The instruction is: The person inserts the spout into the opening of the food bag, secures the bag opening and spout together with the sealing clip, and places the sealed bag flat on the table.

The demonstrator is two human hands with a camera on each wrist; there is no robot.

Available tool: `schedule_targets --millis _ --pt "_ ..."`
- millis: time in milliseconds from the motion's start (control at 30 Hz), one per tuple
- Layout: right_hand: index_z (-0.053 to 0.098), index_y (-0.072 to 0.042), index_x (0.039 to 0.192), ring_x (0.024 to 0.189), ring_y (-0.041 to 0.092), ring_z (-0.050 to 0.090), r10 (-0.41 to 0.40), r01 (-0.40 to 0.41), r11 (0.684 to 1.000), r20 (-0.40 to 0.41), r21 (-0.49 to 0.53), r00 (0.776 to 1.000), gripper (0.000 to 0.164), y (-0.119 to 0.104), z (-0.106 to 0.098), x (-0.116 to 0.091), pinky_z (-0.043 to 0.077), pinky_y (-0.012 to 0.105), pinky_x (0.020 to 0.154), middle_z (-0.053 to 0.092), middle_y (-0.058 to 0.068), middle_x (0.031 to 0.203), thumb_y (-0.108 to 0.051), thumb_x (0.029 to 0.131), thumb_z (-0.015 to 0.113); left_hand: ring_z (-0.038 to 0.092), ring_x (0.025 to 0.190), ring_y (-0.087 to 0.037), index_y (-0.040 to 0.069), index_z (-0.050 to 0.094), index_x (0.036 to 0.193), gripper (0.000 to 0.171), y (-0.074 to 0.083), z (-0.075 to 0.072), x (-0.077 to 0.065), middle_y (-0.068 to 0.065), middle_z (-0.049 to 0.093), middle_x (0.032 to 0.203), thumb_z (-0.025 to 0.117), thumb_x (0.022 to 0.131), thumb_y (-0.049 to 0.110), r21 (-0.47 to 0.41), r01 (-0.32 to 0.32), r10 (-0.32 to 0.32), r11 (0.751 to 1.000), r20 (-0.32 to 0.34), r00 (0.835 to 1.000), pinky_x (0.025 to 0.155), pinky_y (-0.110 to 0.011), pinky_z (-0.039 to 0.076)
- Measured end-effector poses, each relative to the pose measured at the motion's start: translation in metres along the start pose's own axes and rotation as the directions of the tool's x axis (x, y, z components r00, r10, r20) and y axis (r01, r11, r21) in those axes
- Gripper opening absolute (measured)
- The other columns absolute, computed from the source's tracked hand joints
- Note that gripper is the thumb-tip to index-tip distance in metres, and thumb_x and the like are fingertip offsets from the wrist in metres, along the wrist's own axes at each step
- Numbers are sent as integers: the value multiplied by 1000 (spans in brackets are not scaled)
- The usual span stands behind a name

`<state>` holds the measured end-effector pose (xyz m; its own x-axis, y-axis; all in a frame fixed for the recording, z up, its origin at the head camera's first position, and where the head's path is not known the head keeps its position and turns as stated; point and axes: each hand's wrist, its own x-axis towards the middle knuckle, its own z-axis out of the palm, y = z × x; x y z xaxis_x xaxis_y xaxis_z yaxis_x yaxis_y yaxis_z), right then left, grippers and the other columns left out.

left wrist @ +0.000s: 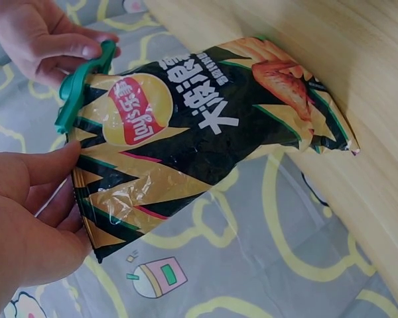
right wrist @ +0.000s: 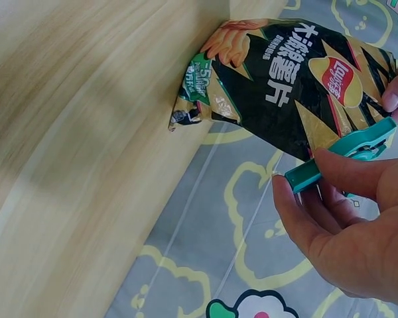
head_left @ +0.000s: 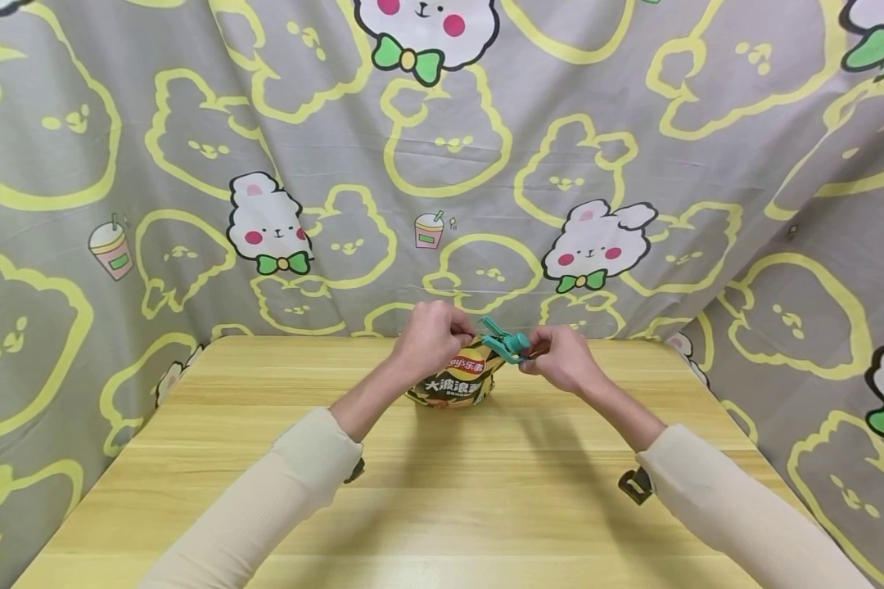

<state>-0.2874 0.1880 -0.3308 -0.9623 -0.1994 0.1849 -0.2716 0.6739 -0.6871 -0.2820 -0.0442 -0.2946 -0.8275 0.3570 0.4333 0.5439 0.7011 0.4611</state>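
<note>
A black and gold Lay's potato chip bag (head_left: 453, 386) stands on the table with its top edge up, leaning a little. My left hand (head_left: 430, 337) pinches that top edge between thumb and fingers, as the left wrist view shows along the bag's rim (left wrist: 86, 218). At the other end of the edge, my right hand (head_left: 560, 358) holds a green bag clip (head_left: 506, 344) between thumb and fingers. In the right wrist view the clip (right wrist: 305, 176) lies across the bag's top corner. Whether it is clamped down, I cannot tell.
The wooden table (head_left: 442, 507) stretches from the bag toward me. A grey curtain (head_left: 339, 147) with yellow outlines and cartoon rabbits hangs right behind the table's far edge and along both sides. Dark straps (head_left: 636, 486) show at the wrists.
</note>
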Motion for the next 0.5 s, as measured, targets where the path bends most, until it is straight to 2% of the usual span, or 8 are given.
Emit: schedule_targets --millis 500 --pt "67 0 91 87 25 75 6 -6 1000 -8 15 1000 18 -2 2 1 58 38 79 77 14 92 -4 80 80 73 73 -13 8 83 87 9 0 0 0 -4 79 83 75 89 4 9 1 -1 1000 -1 1000 65 -24 58"
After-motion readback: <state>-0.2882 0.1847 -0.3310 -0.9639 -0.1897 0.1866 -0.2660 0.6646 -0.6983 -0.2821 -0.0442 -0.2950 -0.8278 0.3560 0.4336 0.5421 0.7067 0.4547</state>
